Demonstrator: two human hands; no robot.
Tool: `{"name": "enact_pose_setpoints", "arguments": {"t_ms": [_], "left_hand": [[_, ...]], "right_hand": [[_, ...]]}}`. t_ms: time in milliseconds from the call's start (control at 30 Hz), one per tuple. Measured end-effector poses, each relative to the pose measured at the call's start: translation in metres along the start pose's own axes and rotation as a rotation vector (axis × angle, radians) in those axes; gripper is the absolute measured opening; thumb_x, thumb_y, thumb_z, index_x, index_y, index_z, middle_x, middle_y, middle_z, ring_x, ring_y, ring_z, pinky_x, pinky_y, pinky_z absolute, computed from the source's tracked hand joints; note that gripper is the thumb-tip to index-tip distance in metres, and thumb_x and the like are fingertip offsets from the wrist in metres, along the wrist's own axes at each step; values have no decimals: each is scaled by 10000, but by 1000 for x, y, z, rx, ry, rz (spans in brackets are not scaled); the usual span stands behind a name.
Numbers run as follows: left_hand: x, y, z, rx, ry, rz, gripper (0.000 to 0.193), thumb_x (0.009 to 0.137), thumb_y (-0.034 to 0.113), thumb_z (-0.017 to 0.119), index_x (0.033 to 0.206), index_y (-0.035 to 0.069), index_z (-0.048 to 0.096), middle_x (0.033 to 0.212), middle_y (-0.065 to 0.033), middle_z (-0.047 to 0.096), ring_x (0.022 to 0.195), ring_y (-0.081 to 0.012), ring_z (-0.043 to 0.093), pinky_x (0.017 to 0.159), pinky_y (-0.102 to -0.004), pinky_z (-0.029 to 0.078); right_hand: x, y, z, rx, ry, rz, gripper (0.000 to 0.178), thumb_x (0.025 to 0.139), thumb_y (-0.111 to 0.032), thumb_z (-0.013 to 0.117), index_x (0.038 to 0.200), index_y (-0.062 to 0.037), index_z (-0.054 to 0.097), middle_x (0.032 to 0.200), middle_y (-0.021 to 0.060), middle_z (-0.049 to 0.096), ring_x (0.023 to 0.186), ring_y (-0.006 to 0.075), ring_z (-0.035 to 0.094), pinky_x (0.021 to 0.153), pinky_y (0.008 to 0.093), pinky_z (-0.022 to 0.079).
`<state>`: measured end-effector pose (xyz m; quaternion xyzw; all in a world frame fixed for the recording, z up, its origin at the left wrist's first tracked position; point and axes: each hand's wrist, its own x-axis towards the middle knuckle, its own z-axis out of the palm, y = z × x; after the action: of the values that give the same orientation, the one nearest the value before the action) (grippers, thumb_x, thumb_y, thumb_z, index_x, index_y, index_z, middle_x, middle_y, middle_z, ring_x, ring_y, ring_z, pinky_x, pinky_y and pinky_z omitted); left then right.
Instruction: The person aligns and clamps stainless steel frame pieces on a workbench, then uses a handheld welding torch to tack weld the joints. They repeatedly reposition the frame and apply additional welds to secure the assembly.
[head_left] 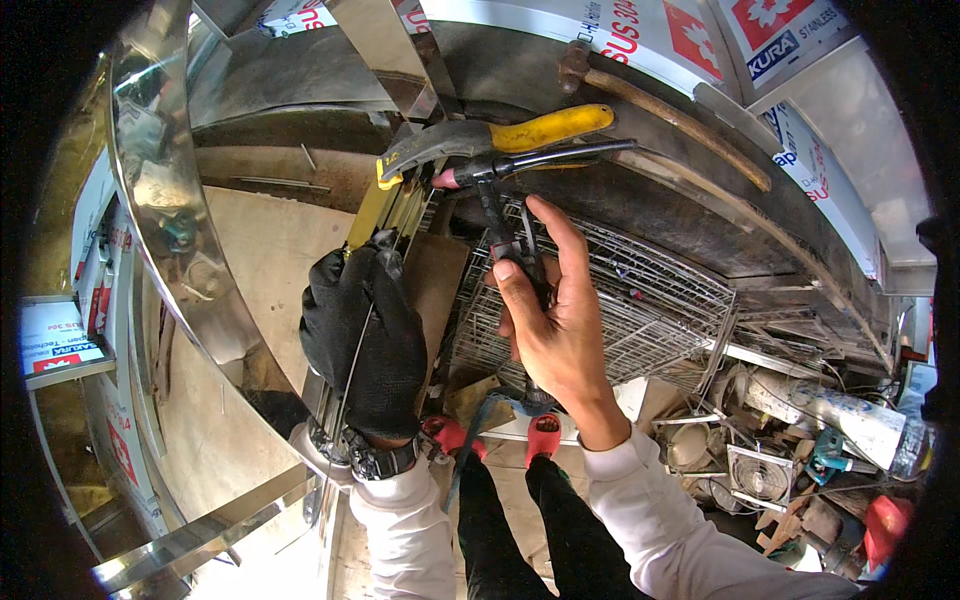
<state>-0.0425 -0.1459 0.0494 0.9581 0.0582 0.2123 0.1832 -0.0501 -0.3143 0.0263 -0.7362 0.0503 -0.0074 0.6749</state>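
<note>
My left hand (365,330), in a black glove, is closed on a thin metal rod (352,372) that runs along the glove. It rests on a narrow steel bar with a yellow strip (367,212). My right hand (555,325) is bare and grips the black handle of a welding torch (497,215). The torch's pink nozzle (445,179) points left, just above the top of the yellow strip. A hammer with a yellow handle (545,127) lies right behind the torch head.
A curved shiny steel sheet (165,215) stands at the left. Wire mesh racks (640,300) lean under my right hand. A wooden-handled hammer (660,105) lies on the dark bench behind. Scrap, a small fan (760,475) and a bottle clutter the floor at right.
</note>
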Motion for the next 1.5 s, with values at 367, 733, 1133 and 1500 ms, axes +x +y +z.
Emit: {"name": "enact_pose_setpoints", "arguments": {"t_ms": [367, 733, 1133, 1500], "left_hand": [[-2, -1, 4, -31, 55, -1, 151, 973, 132, 617, 1036, 42, 721, 969, -168, 665, 859, -362, 684, 714, -464, 519], [-2, 2, 2, -32, 10, -15, 162, 976, 159, 614, 1040, 54, 719, 954, -159, 651, 854, -351, 679, 710, -459, 517], [-2, -1, 4, -2, 45, -7, 170, 976, 204, 624, 1046, 77, 712, 957, -155, 651, 847, -356, 669, 704, -467, 507], [-3, -1, 0, -2, 12, -46, 158, 951, 205, 638, 1028, 78, 691, 974, -146, 643, 895, -358, 656, 736, -472, 492]], "right_hand": [[9, 6, -1, -144, 8, -140, 619, 1037, -225, 664, 1563, -142, 349, 887, 27, 660, 620, 41, 545, 509, 214, 452], [10, 2, -5, -145, -20, -135, 578, 1021, -201, 652, 1526, -67, 403, 1411, 269, 588, 1249, 403, 644, 1011, 426, 525], [15, 2, -3, -349, -9, -324, 603, 1034, -212, 674, 1545, -92, 377, 968, 69, 673, 752, 78, 593, 632, 238, 487], [11, 0, 5, -316, -2, -316, 595, 1026, -110, 660, 1547, -79, 374, 1026, 90, 673, 789, 87, 602, 673, 247, 504]]}}
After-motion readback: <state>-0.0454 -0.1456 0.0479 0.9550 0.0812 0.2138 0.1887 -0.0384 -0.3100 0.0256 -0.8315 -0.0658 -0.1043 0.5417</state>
